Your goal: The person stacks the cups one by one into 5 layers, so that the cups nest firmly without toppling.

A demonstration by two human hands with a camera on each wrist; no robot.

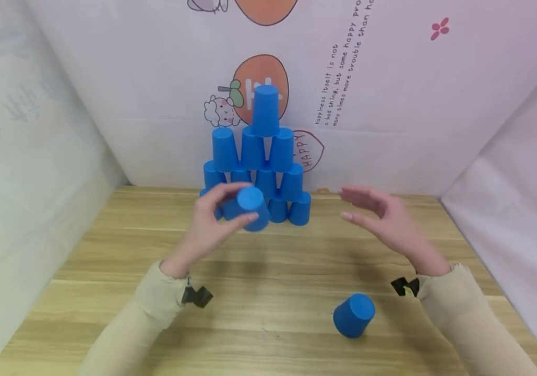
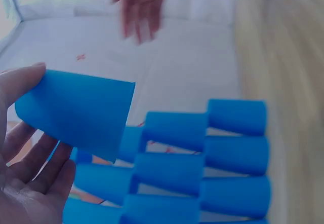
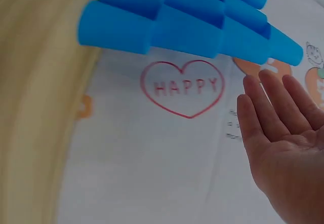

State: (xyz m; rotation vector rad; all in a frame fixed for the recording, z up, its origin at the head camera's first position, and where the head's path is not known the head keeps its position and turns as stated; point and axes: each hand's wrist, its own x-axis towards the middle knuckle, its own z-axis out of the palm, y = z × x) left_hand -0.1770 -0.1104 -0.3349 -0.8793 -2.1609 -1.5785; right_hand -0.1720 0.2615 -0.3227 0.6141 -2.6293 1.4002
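Note:
A blue cup (image 1: 251, 200), bottom side up, is gripped between the thumb and fingers of my left hand (image 1: 207, 222), raised in front of a stack of cups. In the left wrist view the same cup (image 2: 76, 112) lies across the thumb and fingertips. Behind it rises a pyramid of upside-down blue cups (image 1: 281, 149), one cup (image 1: 265, 112) at its top; my left hand hides part of the lower rows. To the right of the stack my right hand (image 1: 388, 222) hovers with nothing in it, its fingers extended in the right wrist view.
A single blue cup (image 1: 354, 315) stands upside down on the wooden table (image 1: 268, 277), nearer to me and right of the middle. A white printed cloth (image 1: 390, 94) backs the table, and pale cloth walls (image 1: 24, 156) rise on both sides.

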